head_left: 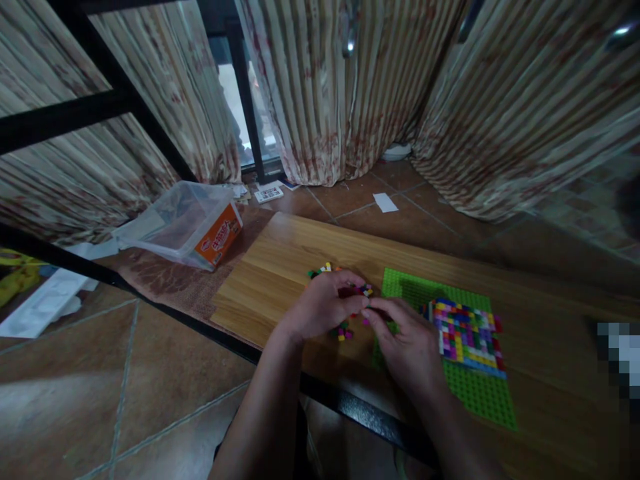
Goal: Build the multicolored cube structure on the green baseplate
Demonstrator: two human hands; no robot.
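Observation:
Close together over the wooden board, my left hand and my right hand meet at their fingertips. The fingers of both are pinched; whatever is between them is too small or hidden to make out. Loose toy building bricks in several colours lie under and around my left hand, partly covered by it. A green studded baseplate lies beneath and beyond my right hand. On it sits a block of multicoloured building bricks, packed side by side, its left edge partly behind my right hand.
A clear plastic box with an orange label stands at the board's left end. A black metal edge runs along the near side. Striped curtains hang behind; a white paper lies on the tiled floor.

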